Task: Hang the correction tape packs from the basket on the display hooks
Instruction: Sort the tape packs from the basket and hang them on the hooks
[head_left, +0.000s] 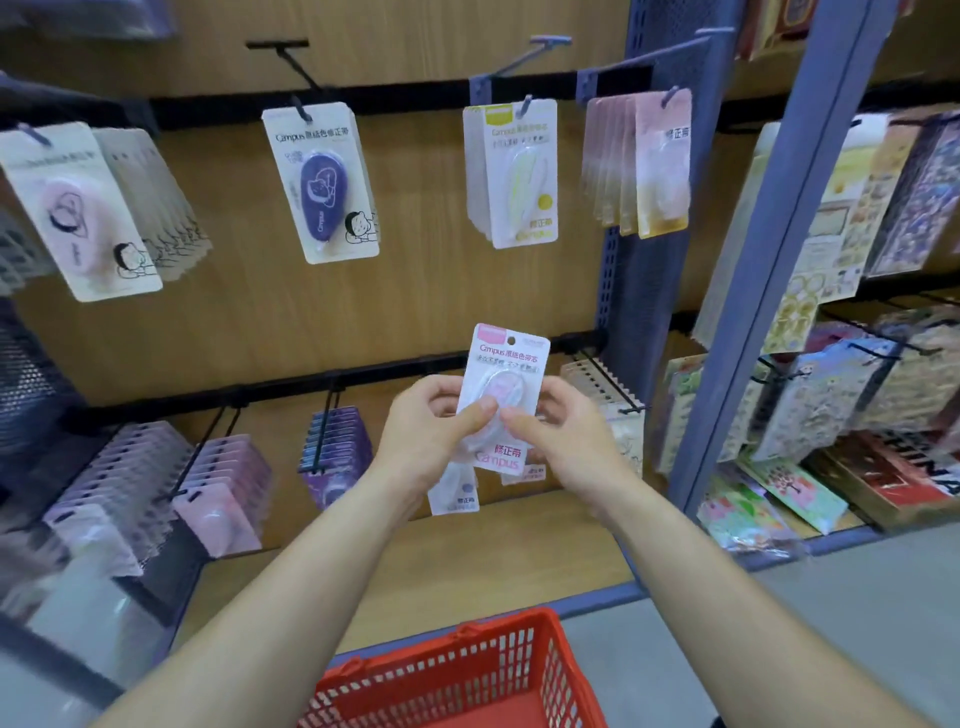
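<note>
Judging from the head view, the likeliest slip is a missed hook: the small hole (511, 340) at the top of the pack (506, 400) must be threaded onto a thin tip. The pink row (654, 166) that seems to match hangs well above on its hook (671, 96), so a long reach is called for. If the grip is shifted on the way, the pack could be twisted or dropped, or hung among look-alike rows. The pack is held upright between both hands, above the red basket (467, 670). Its lower half is pinched by the left hand (431, 431) and the right hand (563, 431), thumbs on the front, and the hole end is left free.
</note>
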